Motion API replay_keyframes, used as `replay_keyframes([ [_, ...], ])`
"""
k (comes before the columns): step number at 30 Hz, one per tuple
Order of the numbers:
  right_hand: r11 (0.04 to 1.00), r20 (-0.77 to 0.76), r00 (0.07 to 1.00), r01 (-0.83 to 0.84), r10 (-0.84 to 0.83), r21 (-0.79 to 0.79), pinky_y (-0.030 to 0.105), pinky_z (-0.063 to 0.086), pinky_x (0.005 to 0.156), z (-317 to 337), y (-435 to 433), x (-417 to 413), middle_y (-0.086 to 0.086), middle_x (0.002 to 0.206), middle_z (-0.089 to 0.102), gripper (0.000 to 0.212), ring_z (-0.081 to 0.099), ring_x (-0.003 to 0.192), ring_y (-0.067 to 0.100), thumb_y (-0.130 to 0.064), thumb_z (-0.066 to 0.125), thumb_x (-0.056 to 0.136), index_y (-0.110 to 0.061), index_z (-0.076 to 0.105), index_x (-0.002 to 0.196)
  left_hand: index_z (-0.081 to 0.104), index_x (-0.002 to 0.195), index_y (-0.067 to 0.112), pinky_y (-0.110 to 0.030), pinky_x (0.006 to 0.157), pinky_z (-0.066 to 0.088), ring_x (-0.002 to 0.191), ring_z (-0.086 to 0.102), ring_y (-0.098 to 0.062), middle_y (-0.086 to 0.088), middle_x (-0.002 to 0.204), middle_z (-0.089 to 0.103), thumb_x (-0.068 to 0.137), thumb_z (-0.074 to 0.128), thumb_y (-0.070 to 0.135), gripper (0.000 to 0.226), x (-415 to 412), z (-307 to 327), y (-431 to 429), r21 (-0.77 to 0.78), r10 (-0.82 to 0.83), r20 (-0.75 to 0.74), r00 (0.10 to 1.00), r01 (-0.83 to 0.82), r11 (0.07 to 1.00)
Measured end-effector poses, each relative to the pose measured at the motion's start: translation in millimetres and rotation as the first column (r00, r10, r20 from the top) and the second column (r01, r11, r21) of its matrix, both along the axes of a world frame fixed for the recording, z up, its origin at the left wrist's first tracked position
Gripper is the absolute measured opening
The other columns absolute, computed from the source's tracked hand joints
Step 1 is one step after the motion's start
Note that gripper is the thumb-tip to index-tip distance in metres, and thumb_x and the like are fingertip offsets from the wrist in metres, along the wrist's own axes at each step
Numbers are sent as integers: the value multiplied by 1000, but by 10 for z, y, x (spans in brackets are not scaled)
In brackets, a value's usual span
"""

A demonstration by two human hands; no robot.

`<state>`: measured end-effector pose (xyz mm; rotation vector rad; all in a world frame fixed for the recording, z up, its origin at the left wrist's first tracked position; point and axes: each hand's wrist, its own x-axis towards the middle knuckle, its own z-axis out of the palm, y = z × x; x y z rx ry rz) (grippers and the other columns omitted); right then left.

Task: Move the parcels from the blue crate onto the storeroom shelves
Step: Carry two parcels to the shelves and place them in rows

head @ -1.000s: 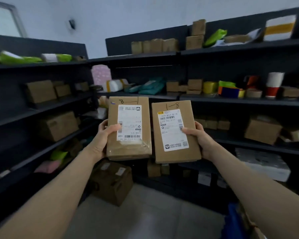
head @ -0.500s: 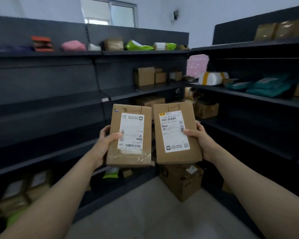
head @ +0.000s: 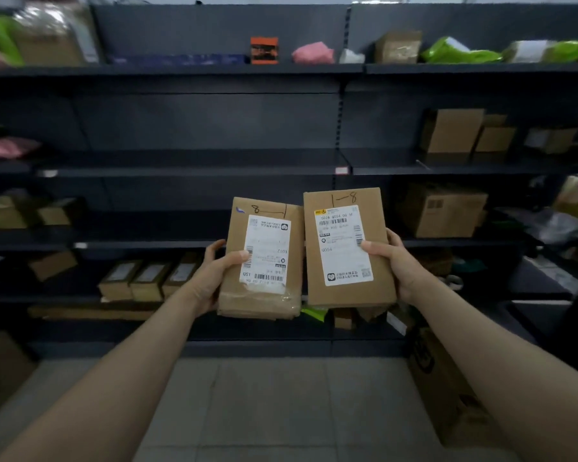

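I hold two flat brown cardboard parcels upright side by side in front of me. My left hand (head: 216, 273) grips the left parcel (head: 264, 301), which is marked "8-1" and has a white label and crinkled tape at its bottom. My right hand (head: 392, 261) grips the right parcel (head: 344, 295), marked "1-8", with my thumb on its white label. Behind them stands a dark grey storeroom shelf unit (head: 194, 171) facing me. The blue crate is out of view.
The middle shelves (head: 181, 243) hold little in the centre. Brown boxes (head: 447, 131) sit at the right, small cartons (head: 147, 278) low at the left, coloured bags (head: 457, 51) on top. A large box (head: 447, 388) stands on the tiled floor at the right.
My view has swung left from the corner to face the left shelf unit squarely. Both hands keep the same grip on the two parcels, which stay side by side.
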<state>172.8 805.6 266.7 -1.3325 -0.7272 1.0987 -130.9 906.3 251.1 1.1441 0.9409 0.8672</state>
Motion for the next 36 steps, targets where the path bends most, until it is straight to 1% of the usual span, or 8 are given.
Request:
replay_keyframes([
  [3, 997, -7, 997, -71, 71, -14, 49, 55, 79, -69, 240, -5, 12, 110, 67, 65, 66, 96, 34, -13, 71, 81, -35, 35, 131, 28, 139, 24, -41, 75, 57, 101, 65, -30, -11, 119, 60, 57, 80, 33, 97, -102, -113, -7, 10, 83, -13, 996, -83, 997],
  [7, 989, -32, 989, -142, 141, -41, 56, 52, 87, -223, 536, -96, 11, 114, 66, 65, 65, 101, 36, -14, 72, 80, -36, 35, 129, 31, 137, 25, -43, 80, 56, 103, 65, -30, -10, 120, 61, 46, 82, 42, 106, -341, -274, 16, -16, 192, -62, 979, -193, 981],
  [12, 981, -31, 983, -182, 180, -73, 56, 52, 89, -395, 911, -245, 11, 114, 67, 68, 65, 101, 35, -14, 73, 79, -33, 36, 133, 31, 132, 27, -40, 74, 56, 97, 66, -31, -11, 112, 64, 38, 87, 42, 111, -619, -366, 271, -52, 261, -75, 962, -266, 963],
  [20, 979, -32, 986, -168, 165, -119, 59, 51, 89, -613, 1739, -619, 11, 116, 67, 74, 66, 102, 35, -15, 75, 78, -33, 36, 138, 30, 128, 30, -41, 77, 54, 102, 63, -31, -10, 119, 60, 59, 77, 37, 84, -932, -627, 1110, -85, 212, -106, 971, -221, 972],
  [24, 978, -34, 990, -140, 137, -157, 53, 53, 88, -809, 2105, -811, 10, 115, 65, 70, 65, 101, 33, -13, 72, 81, -28, 35, 138, 32, 135, 28, -40, 75, 54, 102, 64, -30, -9, 118, 62, 56, 79, 40, 93, -1093, -829, 1615, -126, 180, -149, 972, -199, 972],
  [28, 970, -47, 993, -115, 107, -215, 47, 55, 81, -1091, 2372, -900, 9, 114, 66, 69, 66, 100, 30, -16, 72, 80, -26, 36, 138, 33, 136, 26, -40, 79, 55, 100, 65, -28, -8, 116, 65, 58, 77, 39, 90, -1125, -1050, 2024, -181, 152, -173, 973, -183, 966],
  [33, 946, -50, 995, -95, 84, -311, 51, 54, 87, -1494, 2681, -795, 8, 115, 67, 75, 67, 101, 30, -20, 75, 78, -26, 36, 141, 35, 133, 21, -35, 72, 55, 94, 67, -25, -7, 108, 67, 63, 78, 32, 83, -970, -1395, 2461, -276, 125, -174, 977, -171, 946],
  [36, 923, -50, 995, -99, 87, -372, 51, 54, 86, -1693, 2915, -663, 8, 116, 66, 77, 66, 101, 31, -21, 76, 78, -27, 34, 142, 35, 134, 18, -40, 79, 56, 95, 67, -26, -8, 106, 68, 67, 80, 31, 82, -823, -1658, 2762, -318, 96, -217, 971, -163, 934],
])
